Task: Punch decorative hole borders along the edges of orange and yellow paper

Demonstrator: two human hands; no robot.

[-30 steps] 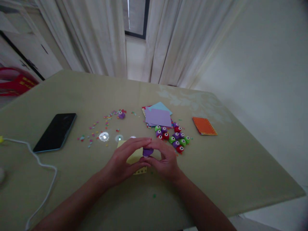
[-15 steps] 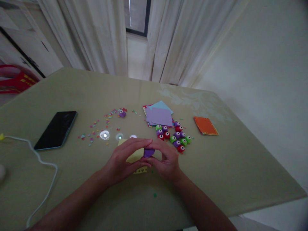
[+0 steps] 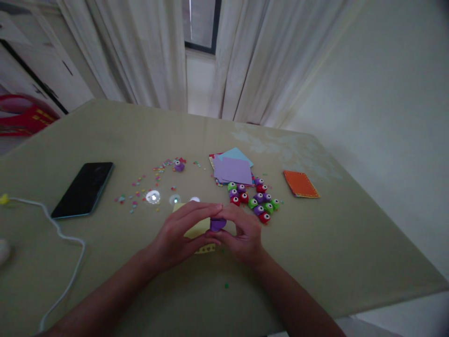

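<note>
The left hand (image 3: 177,232) and right hand (image 3: 245,232) meet fingertip to fingertip, pinching a small purple toy (image 3: 218,224) between them above a pale green table (image 3: 298,267). Yellow paper (image 3: 198,228) lies under the left hand. Beyond the right hand are bright toys (image 3: 258,197) and stacked paper (image 3: 232,170); left of the hands, a tablet (image 3: 84,189) and a white cable (image 3: 68,238). Farther ahead of both hands hang cream curtains (image 3: 150,51) around a window (image 3: 199,23); a plain wall (image 3: 389,126) rises to their right, a red bag (image 3: 24,122) far left.
</note>
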